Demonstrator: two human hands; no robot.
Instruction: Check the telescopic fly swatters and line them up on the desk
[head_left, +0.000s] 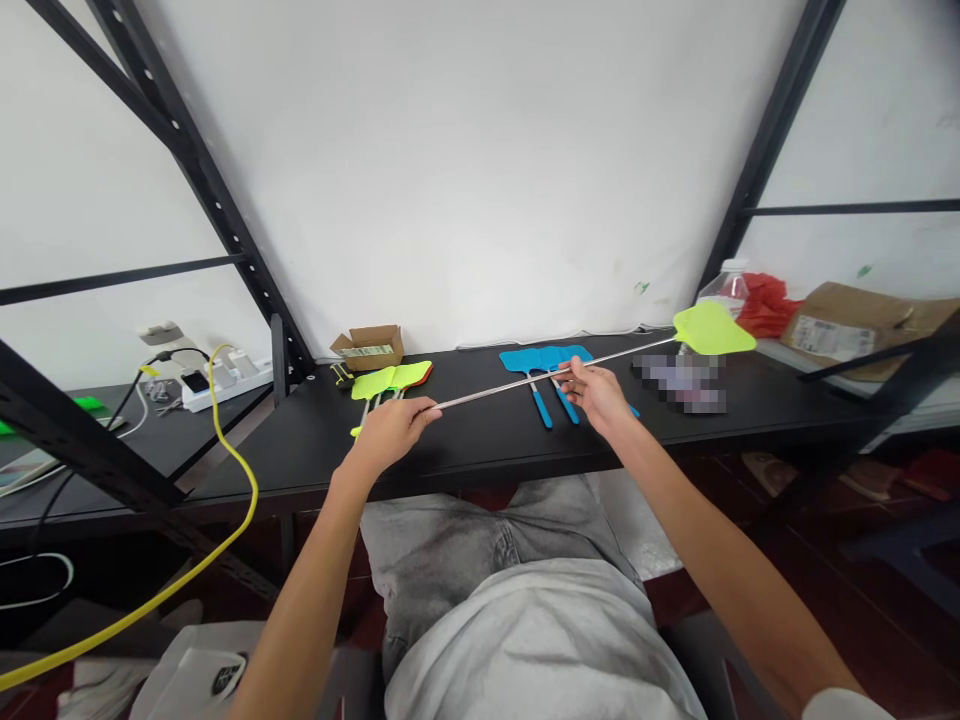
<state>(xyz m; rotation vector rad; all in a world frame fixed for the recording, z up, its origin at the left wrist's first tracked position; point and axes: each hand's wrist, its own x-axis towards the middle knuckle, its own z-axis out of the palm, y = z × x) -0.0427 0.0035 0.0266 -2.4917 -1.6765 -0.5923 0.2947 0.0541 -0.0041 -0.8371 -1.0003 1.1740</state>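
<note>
Above the black table I hold a long fly swatter with a yellow-green head and a thin metal rod, its head up at the right. My left hand is closed around the handle end, which its fingers hide. Farther along, my right hand pinches the rod. Several blue fly swatters lie on the table behind and below the right hand. Beyond the left hand rests a small pile of yellow-green fly swatters, with an orange-red edge showing among them.
An open cardboard box stands at the back by the wall. To the right are a plastic bottle, a red bag and a brown parcel. A yellow cable and a power strip are at the left. Black shelf posts flank the table.
</note>
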